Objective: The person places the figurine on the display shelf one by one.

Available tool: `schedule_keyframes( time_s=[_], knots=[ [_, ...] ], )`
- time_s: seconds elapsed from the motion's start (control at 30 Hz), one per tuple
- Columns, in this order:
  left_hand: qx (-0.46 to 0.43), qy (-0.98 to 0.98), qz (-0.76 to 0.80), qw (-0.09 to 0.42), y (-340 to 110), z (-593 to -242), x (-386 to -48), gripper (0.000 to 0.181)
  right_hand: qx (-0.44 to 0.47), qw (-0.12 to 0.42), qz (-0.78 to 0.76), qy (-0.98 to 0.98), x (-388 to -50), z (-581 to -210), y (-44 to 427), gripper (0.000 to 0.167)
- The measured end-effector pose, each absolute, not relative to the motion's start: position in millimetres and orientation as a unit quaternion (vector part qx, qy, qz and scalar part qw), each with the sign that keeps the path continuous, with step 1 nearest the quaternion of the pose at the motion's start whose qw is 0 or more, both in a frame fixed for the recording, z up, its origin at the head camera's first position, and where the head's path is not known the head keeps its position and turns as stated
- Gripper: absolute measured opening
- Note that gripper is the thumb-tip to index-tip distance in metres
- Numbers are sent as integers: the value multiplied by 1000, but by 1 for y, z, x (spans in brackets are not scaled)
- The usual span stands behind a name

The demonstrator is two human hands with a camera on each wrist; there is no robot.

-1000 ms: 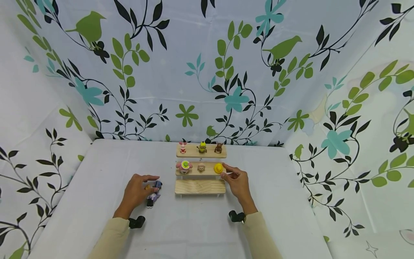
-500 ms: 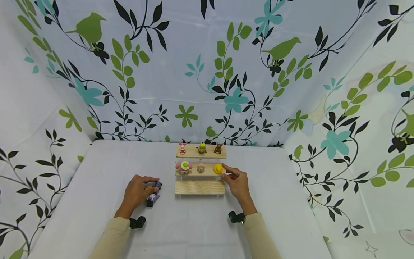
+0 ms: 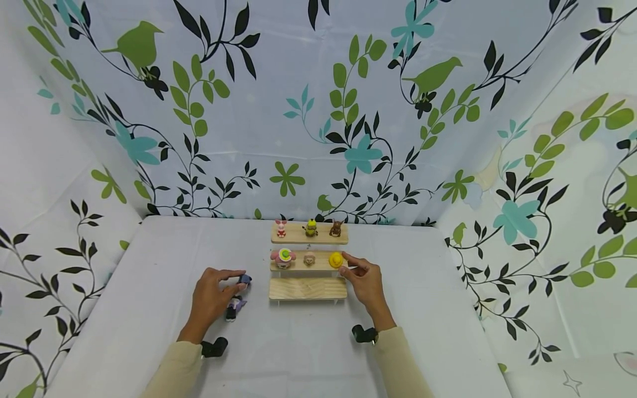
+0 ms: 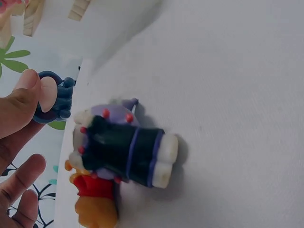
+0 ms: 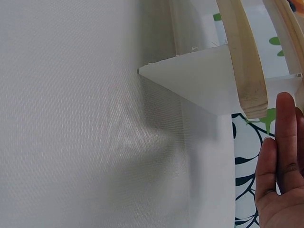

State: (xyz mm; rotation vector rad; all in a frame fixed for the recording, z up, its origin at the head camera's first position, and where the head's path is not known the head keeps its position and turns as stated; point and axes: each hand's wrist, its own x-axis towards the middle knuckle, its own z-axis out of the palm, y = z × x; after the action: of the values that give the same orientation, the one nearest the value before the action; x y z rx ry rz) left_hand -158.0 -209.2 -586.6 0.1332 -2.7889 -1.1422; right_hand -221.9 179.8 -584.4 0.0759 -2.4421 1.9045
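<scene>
Between thumb and forefinger, my left hand [image 3: 210, 297] pinches a small blue figurine [image 4: 63, 99] with a pale pink oval patch. Beside that hand lie a dark-dressed figurine [image 4: 126, 149] with lilac trim and white feet, and a bear figurine [image 4: 97, 199] in a red shirt. My right hand [image 3: 367, 284] holds the right end of the three-tier wooden display shelf [image 3: 308, 288], thumb and forefinger at the middle tier. Close to those fingertips sits a yellow figurine [image 3: 335, 259]. In the right wrist view, other fingers [image 5: 286, 137] extend straight beside the shelf's end.
A pink figurine [image 3: 283, 258] and a small beige one [image 3: 309, 258] share the middle tier. On the top tier stand a pink-and-white figurine [image 3: 281, 229], a yellow-green one [image 3: 311, 227] and a brown one [image 3: 336, 228]. A leaf-patterned cloth [image 3: 224, 182] hangs behind the white table [image 3: 298, 354].
My left hand has shifted slightly right, bringing the blue figurine away from the other two. The right hand stays at the shelf's end.
</scene>
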Motion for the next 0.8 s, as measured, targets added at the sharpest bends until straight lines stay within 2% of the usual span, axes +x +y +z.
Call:
schedule_keyframes(
  time_s=[0.33,0.8],
  knots=[
    [46,-918,-389,65,-199,-575,-155,37,19,20,607,-794,-221,-585,180,39],
    [25,-912,-397,99,-189,-559,-150,37,10,20,614,-789,-221,-586,178,41]
  ],
)
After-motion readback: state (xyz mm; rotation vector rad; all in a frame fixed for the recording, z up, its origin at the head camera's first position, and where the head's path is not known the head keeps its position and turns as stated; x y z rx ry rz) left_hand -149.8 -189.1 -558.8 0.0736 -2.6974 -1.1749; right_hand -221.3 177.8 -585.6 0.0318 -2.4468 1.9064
